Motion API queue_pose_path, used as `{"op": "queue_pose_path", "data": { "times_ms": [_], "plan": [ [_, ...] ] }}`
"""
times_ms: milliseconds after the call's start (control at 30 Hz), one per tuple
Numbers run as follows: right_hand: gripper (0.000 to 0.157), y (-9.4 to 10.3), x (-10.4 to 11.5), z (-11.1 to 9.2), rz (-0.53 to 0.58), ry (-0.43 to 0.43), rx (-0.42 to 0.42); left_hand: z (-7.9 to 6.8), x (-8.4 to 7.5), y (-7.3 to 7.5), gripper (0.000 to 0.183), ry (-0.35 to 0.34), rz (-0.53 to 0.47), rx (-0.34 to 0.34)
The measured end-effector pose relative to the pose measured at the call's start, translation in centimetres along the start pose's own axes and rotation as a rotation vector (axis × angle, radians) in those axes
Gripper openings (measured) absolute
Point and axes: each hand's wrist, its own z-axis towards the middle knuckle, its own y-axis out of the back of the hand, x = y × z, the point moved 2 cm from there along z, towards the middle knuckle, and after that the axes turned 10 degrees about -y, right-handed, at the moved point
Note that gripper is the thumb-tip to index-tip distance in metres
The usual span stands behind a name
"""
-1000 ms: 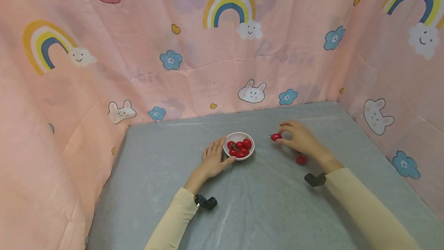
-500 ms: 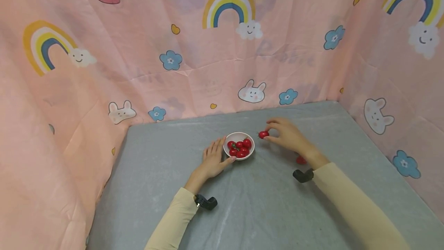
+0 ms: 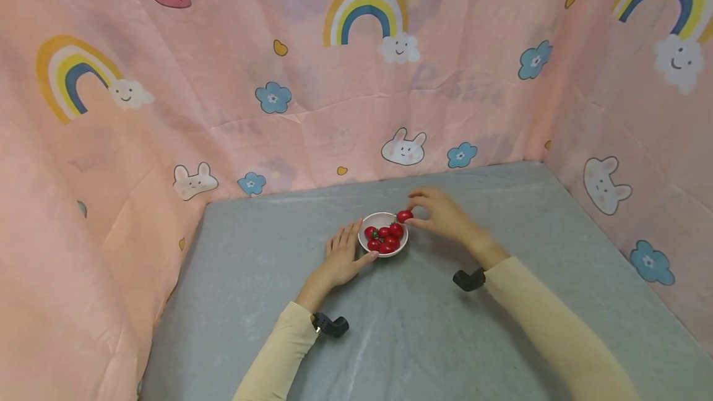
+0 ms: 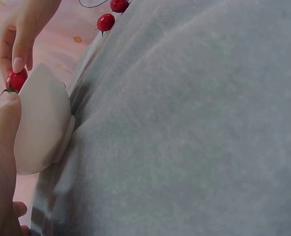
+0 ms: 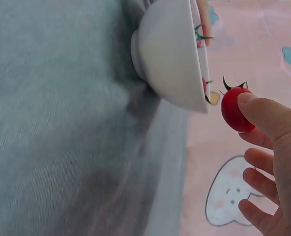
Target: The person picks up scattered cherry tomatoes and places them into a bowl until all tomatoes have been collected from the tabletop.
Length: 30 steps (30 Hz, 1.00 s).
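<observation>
A small white bowl (image 3: 384,219) holding several red cherry tomatoes (image 3: 388,245) stands on the grey cloth. My left hand (image 3: 341,260) rests against its left side, fingers extended, the thumb at the near rim. Between thumb and fingers, my right hand (image 3: 445,220) pinches one cherry tomato (image 3: 405,216) by the bowl's far right rim. In the right wrist view this tomato (image 5: 235,110) has its green calyx toward the bowl (image 5: 170,54), with a small gap to the rim. The other right fingers are loosely bent.
Two loose cherry tomatoes, one nearer (image 4: 105,22) and one farther (image 4: 119,5), lie on the cloth in the left wrist view. The right arm hides them in the head view. Pink printed curtains (image 3: 312,141) border the table (image 3: 267,252) at the back and sides.
My right hand has carried the pinched cherry tomato leftward, from right of the bowl to its rim. The left hand and the bowl have stayed in place.
</observation>
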Motion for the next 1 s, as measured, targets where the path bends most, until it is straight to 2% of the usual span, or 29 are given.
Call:
{"op": "queue_pose_path", "data": {
  "times_ms": [400, 1000],
  "plan": [
    [0.026, -1.5, 1.6, 0.5, -0.014, 0.047, 0.000, 0.0, 0.1, -0.1, 0.091, 0.020, -0.002, 0.015],
    [0.033, -2.9, 2.0, 0.3, -0.009, 0.090, 0.020, -0.1, 0.0, -0.1, 0.089, -0.007, 0.002, -0.015]
  ]
}}
